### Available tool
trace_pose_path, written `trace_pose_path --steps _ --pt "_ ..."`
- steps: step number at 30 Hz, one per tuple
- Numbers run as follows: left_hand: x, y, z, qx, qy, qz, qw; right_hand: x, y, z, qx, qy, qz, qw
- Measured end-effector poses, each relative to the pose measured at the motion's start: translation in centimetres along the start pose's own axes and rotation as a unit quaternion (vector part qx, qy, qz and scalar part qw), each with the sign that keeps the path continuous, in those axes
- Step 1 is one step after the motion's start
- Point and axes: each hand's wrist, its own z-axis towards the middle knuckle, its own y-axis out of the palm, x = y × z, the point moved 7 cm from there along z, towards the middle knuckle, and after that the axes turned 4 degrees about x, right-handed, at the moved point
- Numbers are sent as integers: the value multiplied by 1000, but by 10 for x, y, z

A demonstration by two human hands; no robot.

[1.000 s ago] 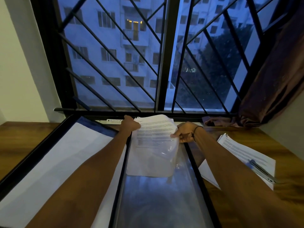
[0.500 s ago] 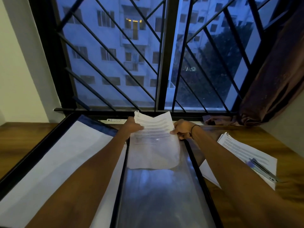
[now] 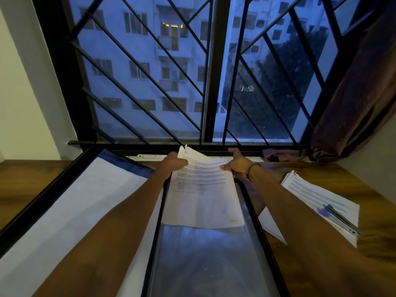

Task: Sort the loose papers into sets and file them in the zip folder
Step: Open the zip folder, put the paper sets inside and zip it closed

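Note:
A set of printed papers (image 3: pixel 203 189) lies partly inside the clear pocket of the open zip folder (image 3: pixel 210 264); its top edge sticks up near the window sill. My left hand (image 3: pixel 173 162) pinches the set's upper left corner. My right hand (image 3: pixel 237 161) holds the upper right edge, fingers spread toward the far end of the folder. The folder's left half (image 3: pixel 70 211) holds white sheets behind a black zip border. Whether the sheets' lower half is under the plastic film is unclear.
A second pile of printed papers (image 3: pixel 317 200) lies on the wooden table at the right, with a stapler (image 3: pixel 340 219) on top. A window grille (image 3: pixel 214 82) and a brown curtain (image 3: pixel 353 93) stand just behind the folder. A white strip lies by the sill.
The paper set has straightened and flattened in the pocket, its curled lower edge now lying flat and lower. My right hand has opened and reached farther toward the sill.

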Motion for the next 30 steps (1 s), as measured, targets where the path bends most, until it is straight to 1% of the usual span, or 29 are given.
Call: trace_pose_path --steps 2,3,5,6,7,8,9,11,13,15,17,18,20,21,23,27,30 --pt "-5 -9 1 45 -28 16 998 -1 3 1 8 -16 20 1000" --pt "-7 -13 1 73 -31 22 997 0 4 0 -1 -16 37 999" --pt "-4 -16 -3 116 0 2 993 2 8 -2 -33 -3 45 998" --pt "-1 -15 -5 118 21 -30 992 2 9 -5 -52 3 38 998" --pt "1 -13 -8 103 35 -61 992 3 11 -5 -69 7 31 997" --pt "3 -10 -11 83 48 -76 992 3 12 -7 -86 15 23 996" --pt "4 -9 -11 72 54 -68 994 2 13 -9 -100 21 21 995" --pt "2 -10 -7 80 62 -19 995 -1 13 -13 -107 32 26 993" --pt "0 -10 -2 84 58 20 995 -3 11 -15 -83 26 39 995" --pt "-1 -12 -3 87 32 58 994 -8 7 -15 -48 -2 46 998" --pt "3 -15 -8 103 28 105 989 -11 2 -15 -22 -30 37 999" --pt "6 -16 -10 116 35 133 984 -11 0 -15 -19 -38 25 999" --pt "10 -17 -16 132 58 189 971 -10 1 -16 -43 -46 -9 998" --pt "11 -16 -17 130 66 209 967 -8 2 -16 -63 -48 -33 996" --pt "12 -10 -17 100 79 233 964 -7 3 -19 -90 -50 -77 992" --pt "16 1 -27 48 124 266 955 -9 0 -30 -101 -37 -135 985" --pt "22 10 -42 12 149 292 945 -7 -1 -39 -132 -27 -195 972"
